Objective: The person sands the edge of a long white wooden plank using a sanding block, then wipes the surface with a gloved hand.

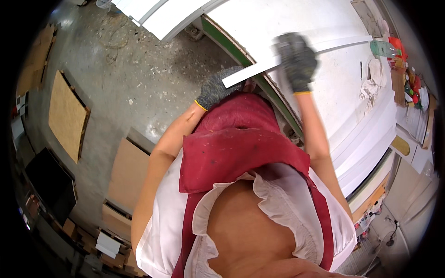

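Note:
A long, narrow white strip (pixel 252 74) slants across the edge of a white-topped worktable (pixel 259 28), its near end sticking out past the edge. At that end, my left hand (pixel 218 89), in a dark grey knit glove with a yellow cuff, holds the strip from below; its fingertips are hidden. My right hand (pixel 297 60), gloved the same way, lies over the strip farther along, above the tabletop. Motion smears its fingers, so their grip on the strip does not show.
White panels (pixel 162 18) stand at the top left. Along the table's right side are a cloth (pixel 373 78), a green-tinted plastic bottle (pixel 384 48) and more long white strips (pixel 366 134). Brown boards (pixel 67 116) lie on the concrete floor to the left.

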Tool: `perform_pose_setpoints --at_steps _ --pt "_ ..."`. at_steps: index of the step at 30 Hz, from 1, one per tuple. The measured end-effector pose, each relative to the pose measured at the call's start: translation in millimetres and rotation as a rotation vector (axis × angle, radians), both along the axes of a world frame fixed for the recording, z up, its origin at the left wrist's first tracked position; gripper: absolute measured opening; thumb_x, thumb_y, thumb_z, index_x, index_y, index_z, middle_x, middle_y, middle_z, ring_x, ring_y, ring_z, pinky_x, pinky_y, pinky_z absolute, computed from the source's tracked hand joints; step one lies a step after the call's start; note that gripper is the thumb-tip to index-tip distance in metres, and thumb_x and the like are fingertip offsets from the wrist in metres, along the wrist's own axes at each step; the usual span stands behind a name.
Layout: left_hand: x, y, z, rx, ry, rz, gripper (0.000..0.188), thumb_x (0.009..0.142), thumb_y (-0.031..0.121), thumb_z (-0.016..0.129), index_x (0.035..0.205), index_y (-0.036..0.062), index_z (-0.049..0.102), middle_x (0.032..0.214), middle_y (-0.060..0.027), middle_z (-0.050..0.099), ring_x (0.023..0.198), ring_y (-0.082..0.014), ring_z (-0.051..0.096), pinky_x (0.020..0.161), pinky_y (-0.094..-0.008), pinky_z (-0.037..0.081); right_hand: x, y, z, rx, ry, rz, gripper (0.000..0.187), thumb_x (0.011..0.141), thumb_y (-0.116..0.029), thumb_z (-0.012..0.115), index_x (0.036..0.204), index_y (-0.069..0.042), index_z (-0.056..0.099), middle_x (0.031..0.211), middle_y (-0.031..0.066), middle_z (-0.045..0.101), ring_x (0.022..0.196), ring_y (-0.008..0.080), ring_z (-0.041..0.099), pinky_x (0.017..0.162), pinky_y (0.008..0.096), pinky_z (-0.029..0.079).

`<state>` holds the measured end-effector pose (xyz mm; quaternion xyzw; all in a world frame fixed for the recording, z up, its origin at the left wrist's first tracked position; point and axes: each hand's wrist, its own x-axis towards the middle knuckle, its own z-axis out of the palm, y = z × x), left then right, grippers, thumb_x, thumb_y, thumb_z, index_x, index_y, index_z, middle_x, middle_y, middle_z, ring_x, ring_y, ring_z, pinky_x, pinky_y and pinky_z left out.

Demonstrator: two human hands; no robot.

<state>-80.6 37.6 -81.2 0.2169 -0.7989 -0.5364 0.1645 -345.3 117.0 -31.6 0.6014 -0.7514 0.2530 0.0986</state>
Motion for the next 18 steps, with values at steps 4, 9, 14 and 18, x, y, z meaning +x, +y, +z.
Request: perform_pose_setpoints --at_steps 4,9,14,18 --pt "-11 -19 42 -0.298 -0.613 -0.280 0.037 0.096 0.031 0.058 0.129 0.0146 0.063 0.120 -0.0144 0.068 0.109 -0.0315 0.065 0.093 -0.0426 0.051 143 -9 70 0.493 -0.134 0.351 0.040 0.084 -0.025 0.065 0.123 -0.014 0.062 0.126 0.0082 0.061 0.106 0.0286 0.063 0.087 0.0421 0.052" --pt "6 4 -11 0.046 0.003 0.058 0.049 0.086 0.030 0.075 0.129 0.0100 0.063 0.121 -0.0142 0.068 0.114 -0.0317 0.064 0.096 -0.0408 0.050 28 12 28 0.199 0.165 0.072 0.029 0.084 -0.020 0.064 0.112 -0.018 0.067 0.119 0.0036 0.065 0.105 0.0241 0.064 0.080 0.0405 0.053" --pt "7 10 -5 0.522 -0.052 0.047 0.052 0.082 0.022 0.080 0.127 0.0030 0.062 0.099 -0.0093 0.072 0.091 -0.0240 0.067 0.082 -0.0363 0.053 -111 38 35 0.169 0.492 -0.359 0.024 0.094 -0.022 0.058 0.116 -0.022 0.066 0.124 0.0016 0.063 0.110 0.0251 0.062 0.084 0.0412 0.055" --pt "7 3 14 1.030 -0.109 0.057 0.047 0.081 0.018 0.079 0.122 0.0021 0.063 0.073 -0.0017 0.066 0.062 -0.0173 0.058 0.059 -0.0315 0.050 46 -20 22 0.369 0.184 0.111 0.023 0.089 -0.021 0.063 0.111 -0.016 0.066 0.119 0.0064 0.064 0.100 0.0266 0.065 0.081 0.0417 0.055"
